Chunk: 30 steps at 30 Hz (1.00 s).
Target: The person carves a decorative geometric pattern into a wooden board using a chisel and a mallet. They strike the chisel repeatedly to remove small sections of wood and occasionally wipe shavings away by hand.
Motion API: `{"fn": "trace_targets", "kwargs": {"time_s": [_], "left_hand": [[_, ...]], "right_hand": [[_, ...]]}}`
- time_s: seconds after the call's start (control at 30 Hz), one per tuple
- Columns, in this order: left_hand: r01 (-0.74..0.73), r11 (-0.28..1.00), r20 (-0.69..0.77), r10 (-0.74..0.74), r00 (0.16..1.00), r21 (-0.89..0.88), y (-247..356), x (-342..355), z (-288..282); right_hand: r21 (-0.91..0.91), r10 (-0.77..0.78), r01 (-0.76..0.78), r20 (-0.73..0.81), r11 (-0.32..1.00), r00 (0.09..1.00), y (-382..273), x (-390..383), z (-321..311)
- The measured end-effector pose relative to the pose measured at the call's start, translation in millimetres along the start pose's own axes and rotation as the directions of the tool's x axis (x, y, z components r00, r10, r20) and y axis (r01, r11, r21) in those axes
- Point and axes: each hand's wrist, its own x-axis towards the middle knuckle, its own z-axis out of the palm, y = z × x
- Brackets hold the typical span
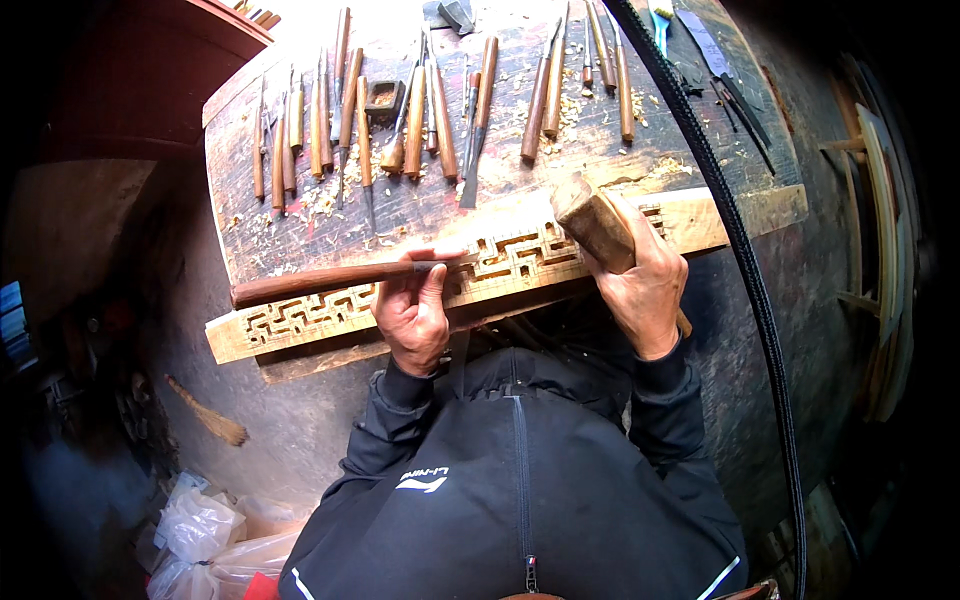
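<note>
Across the near edge of the bench lies a long pale wooden beam (725,222), its face carved with an angular fretwork of slots. My left hand (415,322) is closed around the lower part of a carving chisel (325,283). The chisel's dark brown handle slants out to the left, and its blade points right, at the carved slots near the beam's middle. In my right hand (645,290) is a worn, blocky wooden mallet (597,225), held over the beam right of the chisel tip. My fingers hide part of it.
Many chisels (540,105) lie across the shaving-strewn workbench (260,235), around a small dark box (385,97). A black braided cable (745,240) hangs down at the right. On the floor are a hand broom (210,412) and plastic bags (200,530); boards (885,240) lean at the right.
</note>
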Motion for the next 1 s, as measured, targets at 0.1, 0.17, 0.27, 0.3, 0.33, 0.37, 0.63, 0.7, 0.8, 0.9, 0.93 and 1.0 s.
{"fn": "trace_targets", "kwargs": {"time_s": [0.1, 0.17, 0.27, 0.3, 0.33, 0.37, 0.63, 0.7, 0.8, 0.9, 0.93, 1.0], "left_hand": [[-0.031, 0.999, -0.021, 0.031, 0.999, 0.021, 7.8, 0.5, -3.4], [-0.021, 1.000, -0.153, 0.019, 0.988, -0.014, 9.1, 2.4, -7.3], [-0.056, 0.996, -0.175, 0.045, 0.984, -0.062, 8.0, 10.9, -23.4], [-0.063, 0.996, -0.175, 0.052, 0.983, -0.056, 6.6, 11.2, -25.8], [-0.068, 0.996, -0.176, 0.059, 0.983, -0.050, 5.5, 11.4, -28.2], [-0.072, 0.996, -0.175, 0.064, 0.982, -0.044, 5.1, 11.4, -30.5], [0.013, 1.000, -0.147, -0.016, 0.989, -0.028, 8.4, 6.1, -27.1], [0.068, 0.997, -0.167, -0.075, 0.983, -0.049, 13.3, 5.1, -28.9], [0.079, 0.995, -0.177, -0.090, 0.980, -0.068, 17.0, 8.3, -33.7], [0.128, 0.985, -0.139, -0.143, 0.980, -0.112, 23.0, 9.9, -33.9], [0.080, 0.994, -0.150, -0.091, 0.985, -0.077, 18.3, 9.9, -32.8], [0.103, 0.991, -0.156, -0.114, 0.981, -0.080, 13.7, 9.0, -35.5]], "right_hand": [[-0.003, 0.003, -0.003, -0.008, 1.000, 1.000, 2.5, -1.5, 0.7], [-0.005, 0.000, 0.000, -0.017, 1.000, 1.000, 4.8, -2.4, 1.8], [0.001, -0.011, 0.011, -0.026, 1.000, 1.000, 3.0, -2.4, 1.9], [0.006, -0.016, 0.016, -0.030, 1.000, 0.999, 0.3, -2.1, 0.8], [0.012, -0.021, 0.021, -0.033, 1.000, 0.999, -2.4, -1.6, -0.2], [0.017, -0.008, 0.009, -0.028, 1.000, 1.000, -5.3, -1.6, -1.1], [-0.006, -0.015, 0.015, -0.009, 1.000, 1.000, -6.6, -2.3, 0.6], [-0.006, -0.025, 0.025, -0.010, 1.000, 1.000, -5.0, -1.5, 2.7], [-0.007, -0.040, 0.039, -0.018, 0.999, 0.999, -5.2, -1.7, 3.5], [-0.025, -0.034, 0.034, -0.009, 0.999, 0.999, -5.4, -1.6, 3.8], [-0.033, -0.031, 0.030, -0.008, 0.999, 0.999, -5.6, -1.6, 4.2], [-0.041, -0.023, 0.023, -0.010, 0.999, 1.000, -5.0, -2.5, 5.2]]}}
